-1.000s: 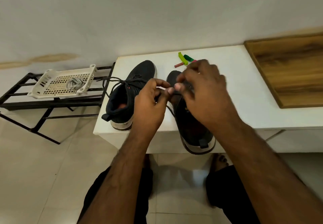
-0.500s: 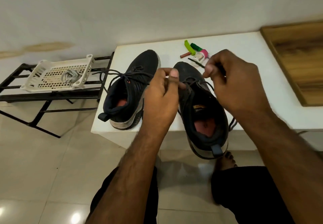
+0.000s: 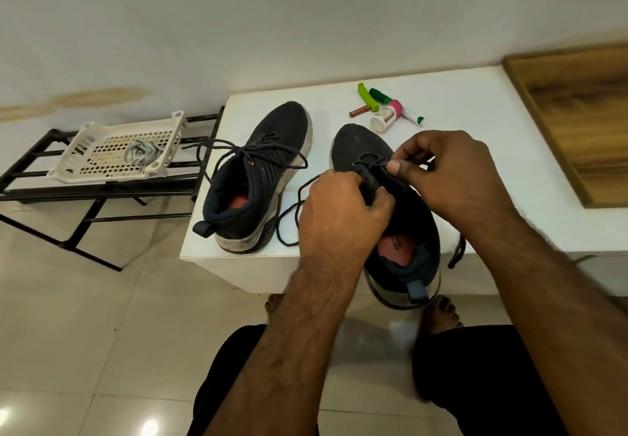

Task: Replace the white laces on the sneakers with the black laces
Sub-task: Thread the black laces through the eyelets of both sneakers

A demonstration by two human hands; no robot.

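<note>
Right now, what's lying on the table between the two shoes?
In the head view, a loose loop of black lace lies on the white table between the left sneaker and the right sneaker; otherwise that strip is bare tabletop.

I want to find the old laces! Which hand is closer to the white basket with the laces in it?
The left hand. It grips the right sneaker, on the side toward the white basket on the black rack. The right hand, pinching the black lace, is farther away.
</note>
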